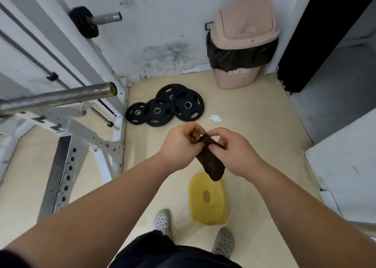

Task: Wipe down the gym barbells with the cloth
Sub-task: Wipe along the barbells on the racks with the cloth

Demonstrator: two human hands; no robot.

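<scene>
Pinching the upper end of a dark brown cloth (pixel 211 160), the left hand (pixel 179 145) and the right hand (pixel 238 154) meet in mid-air above the beige floor (pixel 264 135). Both have their fingers curled, thumbs and fingertips closed on the fabric. The cloth hangs as a narrow folded strip, its long axis running down and slightly to the right, and its free lower end points at the floor.

A pink plastic bin (pixel 242 44) stands at the far edge of the floor against the wall. A black bag (pixel 238 56) lines it and folds out over its rim. Its swing lid is closed, so what is inside cannot be seen. Below the cloth's tip, a yellow plastic object (pixel 207 200) with an oval hole in its top sits on the floor.

A thick steel barbell (pixel 61 97) rests on the white rack (pixel 81 145) at the left. Its long axis runs across from the left edge, and its yellow-capped end points right. The cloth is well apart from it. Four black weight plates (pixel 166 107) lie overlapping on the floor near the far wall, just beside the rack's foot, and a white crumpled wad (pixel 215 117) lies near them.
</scene>
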